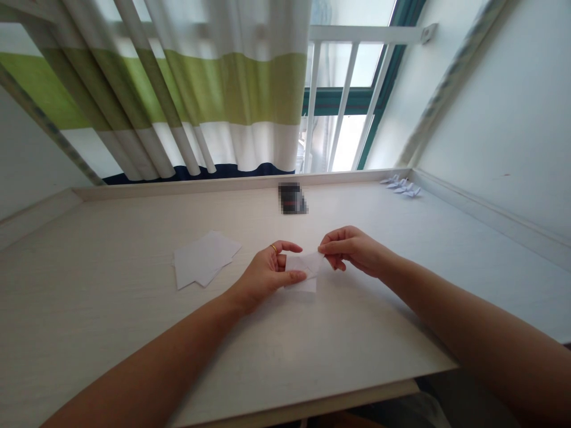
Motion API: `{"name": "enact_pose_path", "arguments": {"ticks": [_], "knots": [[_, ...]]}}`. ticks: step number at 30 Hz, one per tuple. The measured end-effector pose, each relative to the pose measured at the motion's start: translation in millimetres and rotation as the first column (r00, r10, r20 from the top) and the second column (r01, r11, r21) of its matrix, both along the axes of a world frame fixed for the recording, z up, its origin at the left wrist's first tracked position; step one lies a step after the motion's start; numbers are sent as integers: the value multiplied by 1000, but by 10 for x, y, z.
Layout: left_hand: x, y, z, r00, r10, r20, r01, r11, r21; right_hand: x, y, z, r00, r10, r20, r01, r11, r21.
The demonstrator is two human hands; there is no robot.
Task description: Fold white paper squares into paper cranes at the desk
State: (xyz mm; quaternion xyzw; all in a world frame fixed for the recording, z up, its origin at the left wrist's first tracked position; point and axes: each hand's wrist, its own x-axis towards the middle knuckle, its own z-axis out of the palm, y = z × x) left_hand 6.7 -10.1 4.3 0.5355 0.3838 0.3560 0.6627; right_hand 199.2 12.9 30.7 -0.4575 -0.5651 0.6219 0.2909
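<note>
A small white piece of paper [307, 269] is held just above the pale wooden desk [134, 333], partly folded. My left hand [267, 273], with a gold ring on one finger, pinches its left side between thumb and fingers. My right hand [352, 248] pinches the paper's upper right corner with its fingertips. Both hands are closed on the same sheet, near the middle of the desk.
A loose stack of white paper sheets [203, 258] lies left of my hands. Several small folded paper figures [401, 185] sit at the far right corner. A dark blurred object [292, 198] rests at the back. Striped curtain [187, 89] and window bars [343, 101] stand behind.
</note>
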Motion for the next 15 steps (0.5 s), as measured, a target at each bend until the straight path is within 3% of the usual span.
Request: {"name": "enact_pose_path", "arguments": {"ticks": [6, 10, 15], "knots": [[-36, 56, -70, 999, -42, 13, 43, 999, -8, 19, 54, -20, 996, -11, 92, 12, 1000, -13], [-44, 77, -120, 962, 58, -266, -17, 987, 157, 3, 71, -77, 958, 16, 287, -21, 1000, 14], [-34, 61, -86, 768, 179, -615, 151, 882, 446, -26, 68, -139, 825, -16, 564, -82, 986, 148]]}}
